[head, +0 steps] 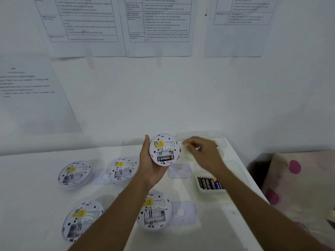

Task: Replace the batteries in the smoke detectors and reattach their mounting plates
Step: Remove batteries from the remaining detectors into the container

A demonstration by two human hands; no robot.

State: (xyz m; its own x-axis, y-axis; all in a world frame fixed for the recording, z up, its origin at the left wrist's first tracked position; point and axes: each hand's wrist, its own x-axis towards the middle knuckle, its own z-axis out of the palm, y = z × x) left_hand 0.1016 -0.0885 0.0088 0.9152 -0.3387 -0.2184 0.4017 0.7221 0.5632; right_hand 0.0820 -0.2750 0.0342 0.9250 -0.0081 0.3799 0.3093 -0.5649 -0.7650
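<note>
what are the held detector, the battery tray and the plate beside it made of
The detector: white moulded plastic, matte, judging by its slots and ribs. The plate: probably frosted translucent plastic; the table shows faintly through. The tray: likely whitish plastic, too blurred to say more.

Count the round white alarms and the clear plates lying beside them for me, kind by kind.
Smoke detectors: 5. One is held in the left hand; four lie on the table.
Clear mounting plates: 3 in view.
Total: 8
</note>
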